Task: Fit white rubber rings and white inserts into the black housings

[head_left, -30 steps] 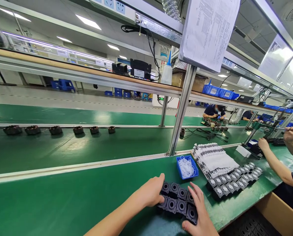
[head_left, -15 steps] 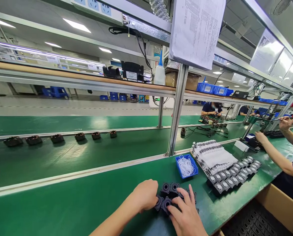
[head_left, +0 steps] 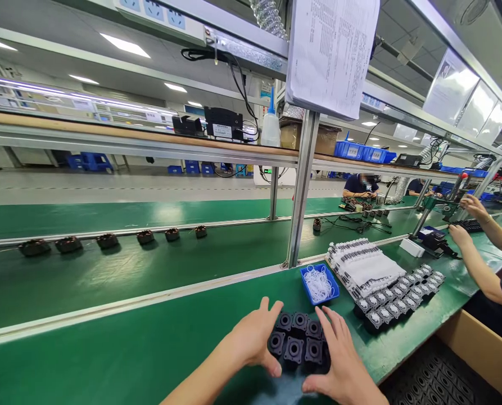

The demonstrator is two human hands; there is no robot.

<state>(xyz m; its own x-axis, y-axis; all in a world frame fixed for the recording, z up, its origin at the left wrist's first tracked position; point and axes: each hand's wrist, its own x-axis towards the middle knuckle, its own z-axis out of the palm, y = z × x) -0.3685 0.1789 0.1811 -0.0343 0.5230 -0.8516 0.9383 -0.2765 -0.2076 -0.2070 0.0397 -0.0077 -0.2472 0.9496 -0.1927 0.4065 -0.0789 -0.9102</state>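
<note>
2 short rows of matte-black, square, plastic-looking housings with round bored centres (head_left: 294, 350) stand on the smooth green bench (head_left: 158, 343), between my left hand (head_left: 254, 336) and my right hand (head_left: 341, 360). Fingers and thumbs curve, spread apart; whether they press the housings I cannot tell. Beyond, I see a blue rectangular tray (head_left: 327, 301) of thin white looped bands (head_left: 318, 283); rightward, black square blocks with white tops (head_left: 396, 309).
</note>
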